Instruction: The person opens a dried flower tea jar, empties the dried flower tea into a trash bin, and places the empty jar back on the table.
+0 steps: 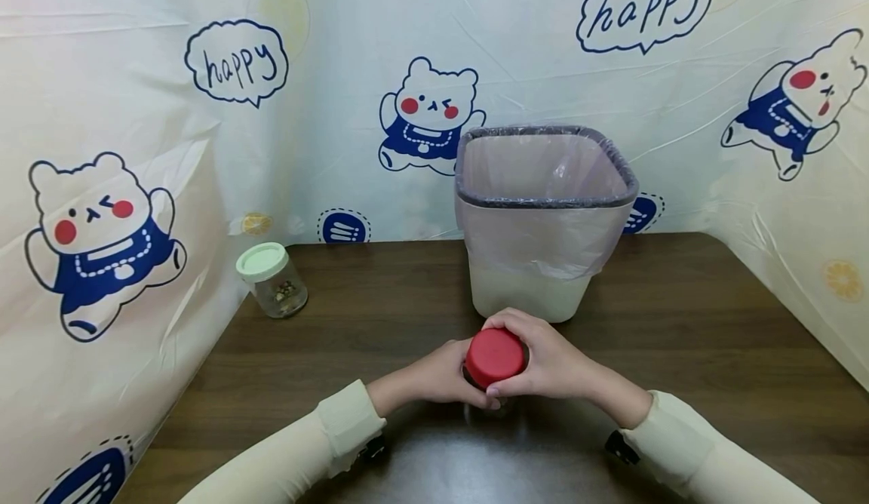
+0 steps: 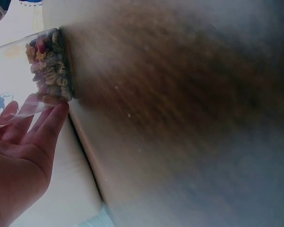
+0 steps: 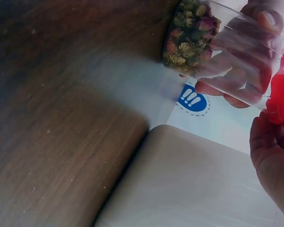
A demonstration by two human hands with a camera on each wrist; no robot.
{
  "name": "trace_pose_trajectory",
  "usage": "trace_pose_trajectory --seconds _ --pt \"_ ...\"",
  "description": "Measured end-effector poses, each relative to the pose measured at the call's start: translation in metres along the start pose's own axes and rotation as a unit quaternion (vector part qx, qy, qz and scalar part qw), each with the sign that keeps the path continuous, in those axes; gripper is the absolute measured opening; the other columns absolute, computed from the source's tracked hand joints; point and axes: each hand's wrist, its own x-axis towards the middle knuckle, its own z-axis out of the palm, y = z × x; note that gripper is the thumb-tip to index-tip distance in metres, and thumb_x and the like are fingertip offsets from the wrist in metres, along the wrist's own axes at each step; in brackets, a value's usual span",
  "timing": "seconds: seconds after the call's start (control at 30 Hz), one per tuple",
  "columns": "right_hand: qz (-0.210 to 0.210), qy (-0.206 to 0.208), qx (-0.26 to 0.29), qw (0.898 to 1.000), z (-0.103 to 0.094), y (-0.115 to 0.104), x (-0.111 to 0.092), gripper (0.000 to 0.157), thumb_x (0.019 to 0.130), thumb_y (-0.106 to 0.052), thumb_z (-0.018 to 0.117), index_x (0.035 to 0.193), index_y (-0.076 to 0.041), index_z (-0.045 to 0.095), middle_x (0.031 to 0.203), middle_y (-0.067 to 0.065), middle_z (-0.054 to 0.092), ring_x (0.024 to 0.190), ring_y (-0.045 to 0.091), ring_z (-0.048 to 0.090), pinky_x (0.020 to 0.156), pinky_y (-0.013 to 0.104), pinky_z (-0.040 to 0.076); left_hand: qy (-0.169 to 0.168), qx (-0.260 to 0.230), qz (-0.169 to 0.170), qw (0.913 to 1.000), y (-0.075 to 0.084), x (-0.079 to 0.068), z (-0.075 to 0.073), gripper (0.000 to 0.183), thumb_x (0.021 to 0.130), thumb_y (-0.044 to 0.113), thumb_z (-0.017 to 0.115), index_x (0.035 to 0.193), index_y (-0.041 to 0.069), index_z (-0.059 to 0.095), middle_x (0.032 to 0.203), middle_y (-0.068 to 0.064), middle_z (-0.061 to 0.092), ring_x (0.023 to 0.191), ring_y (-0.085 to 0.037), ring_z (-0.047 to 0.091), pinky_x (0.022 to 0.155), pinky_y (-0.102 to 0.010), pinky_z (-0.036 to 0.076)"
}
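Left hand point(image 1: 444, 372): curling round clear cylindrical jar point(image 3: 222, 56), apparently steadying it; right hand point(image 1: 553, 357): pinching round red lid point(image 1: 494, 357); white bag-lined bin point(image 1: 526, 240): standing at one o'clock.

a cream bin point(image 1: 526, 291) has a translucent lilac-grey liner point(image 1: 536, 238). in front of the bin: a red lid point(image 1: 495, 357), a clear jar point(image 3: 236, 61) of pink, yellow and green dried buds point(image 3: 189, 35), cream sleeves point(image 1: 353, 417). left of the bin: a mint-green lid point(image 1: 262, 262). beneath the bin: a brown wood-grained table point(image 1: 679, 300). behind the bin: pale cloth point(image 1: 529, 51) printed with navy-outlined, red-cheeked bears point(image 1: 424, 140).
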Motion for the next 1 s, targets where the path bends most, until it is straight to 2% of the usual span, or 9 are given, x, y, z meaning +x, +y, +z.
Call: trace_pose_trajectory --seconds 0.23,0.43,0.5,0.8,1.0 --pt "-0.016 -0.014 0.009 1.000 -0.002 0.002 0.002 0.059 0.071 -0.036 0.088 0.119 -0.021 0.057 0.114 -0.007 0.057 0.101 0.014 0.055 0.080 0.035 0.050 -0.001 0.007 0.001 1.0000 0.001 0.002 0.000 0.051 0.073 0.019 0.085 0.117 0.018 0.058 0.106 0.012 0.064 0.095 -0.006 0.061 0.083 -0.026 0.050" --pt "-0.036 -0.043 0.033 0.998 -0.005 -0.001 0.000 0.059 0.072 -0.036 0.087 0.120 -0.021 0.057 0.114 -0.006 0.058 0.101 0.015 0.055 0.083 0.036 0.049 -0.047 0.021 0.028 0.9983 -0.002 0.003 -0.001 0.051 0.074 0.017 0.085 0.116 0.018 0.057 0.106 0.012 0.063 0.095 -0.004 0.059 0.084 -0.025 0.049" --pt "-0.039 -0.048 0.030 0.998 -0.006 -0.002 0.000 0.060 0.072 -0.037 0.087 0.121 -0.021 0.057 0.115 -0.006 0.058 0.102 0.015 0.055 0.084 0.035 0.048 -0.054 0.024 0.036 0.9976 -0.001 0.002 -0.002 0.052 0.074 0.017 0.085 0.117 0.017 0.056 0.107 0.012 0.062 0.096 -0.004 0.059 0.085 -0.025 0.049" --pt "-0.035 -0.050 0.036 0.997 -0.008 0.000 0.001 0.064 0.070 -0.036 0.088 0.123 -0.020 0.055 0.118 -0.005 0.057 0.104 0.015 0.055 0.086 0.036 0.047 -0.048 0.029 0.033 0.9979 0.001 0.003 -0.003 0.052 0.073 0.017 0.085 0.117 0.018 0.057 0.106 0.012 0.063 0.096 -0.004 0.059 0.085 -0.025 0.049" --pt "0.004 -0.027 0.019 0.999 -0.002 -0.007 -0.008 0.072 0.074 -0.037 0.085 0.134 -0.018 0.049 0.127 -0.002 0.054 0.109 0.014 0.054 0.087 0.036 0.048 -0.040 0.019 0.022 0.9988 0.000 0.002 0.001 0.052 0.075 0.020 0.084 0.119 0.018 0.056 0.108 0.012 0.063 0.097 -0.004 0.059 0.085 -0.025 0.049"
